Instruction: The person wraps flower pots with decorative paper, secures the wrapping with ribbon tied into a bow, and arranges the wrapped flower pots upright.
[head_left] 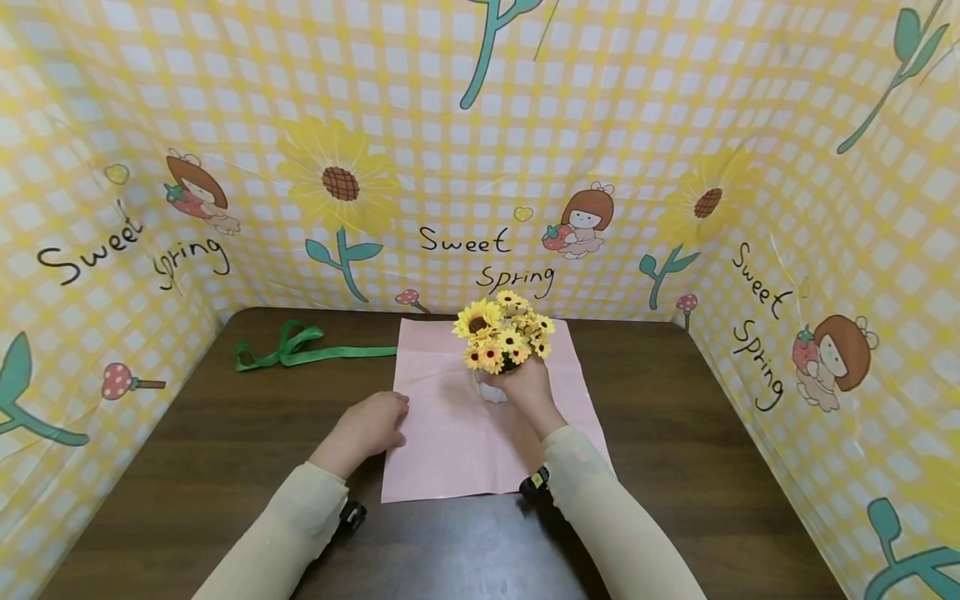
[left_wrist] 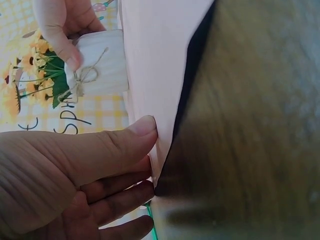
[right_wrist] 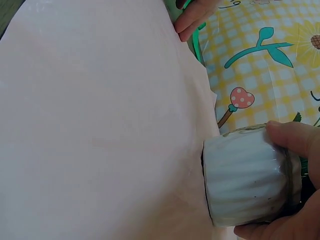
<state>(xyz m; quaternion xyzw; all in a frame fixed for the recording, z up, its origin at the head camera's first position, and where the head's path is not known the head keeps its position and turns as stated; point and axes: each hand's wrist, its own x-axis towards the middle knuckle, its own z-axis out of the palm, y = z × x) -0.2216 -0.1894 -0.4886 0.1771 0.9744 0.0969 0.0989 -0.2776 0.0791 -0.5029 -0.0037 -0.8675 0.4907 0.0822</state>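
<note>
A small pot of yellow artificial flowers [head_left: 510,329] stands on a pink sheet of paper [head_left: 450,458]. My right hand [head_left: 525,387] grips the white, ribbed pot [right_wrist: 245,180] near its rim, thumb on one side and fingers on the other. A twine bow [left_wrist: 85,75] is tied round the pot. At the sheet's left edge is my left hand [head_left: 371,429], its thumb and fingertips touching the paper, thumb apart from the fingers. In the left wrist view, that edge of the paper [left_wrist: 160,60] rises a little, with dark shadow beneath.
A loosely looped green ribbon [head_left: 292,354] lies at the table's back left, one end reaching the paper. The brown wooden table [head_left: 675,467] is enclosed at the back and sides by a yellow checked cloth [head_left: 450,167] with printed sunflowers.
</note>
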